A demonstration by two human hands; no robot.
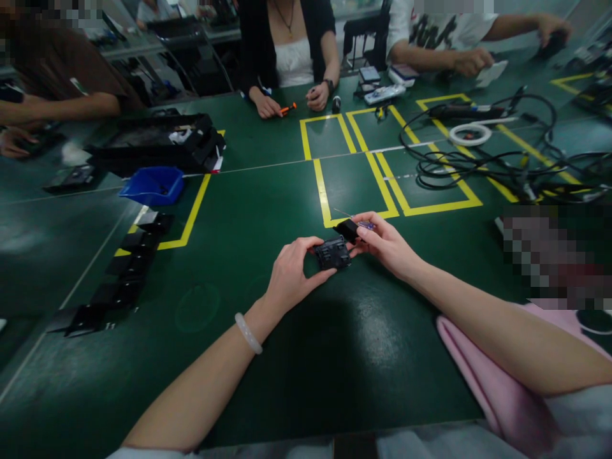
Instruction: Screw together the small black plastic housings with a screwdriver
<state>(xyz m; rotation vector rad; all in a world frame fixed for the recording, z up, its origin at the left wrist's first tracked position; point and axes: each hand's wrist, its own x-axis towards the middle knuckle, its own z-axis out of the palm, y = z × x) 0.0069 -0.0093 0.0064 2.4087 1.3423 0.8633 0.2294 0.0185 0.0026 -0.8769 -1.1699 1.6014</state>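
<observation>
Between the thumb and fingers of my left hand point(292, 271) is a black plastic housing point(333, 254) with a moulded, ribbed inner side facing up. My right hand point(385, 245) pinches a smaller black cover piece point(347, 229) just above the housing's far right edge; whether the two parts touch I cannot tell. A slim screwdriver with a bluish-purple handle point(366, 225) also lies in the right hand's fingers, its thin shaft pointing to the far left. Some right fingertips are close to the housing's right side.
At left, several black parts point(129, 268) stand in a row near a blue bin point(153, 185) and black trays point(157, 143). Coiled black cables point(444, 169) and a white ring point(470, 134) lie at right. Pink cloth point(502, 376) sits under my right forearm. Co-workers sit across the green table point(258, 204).
</observation>
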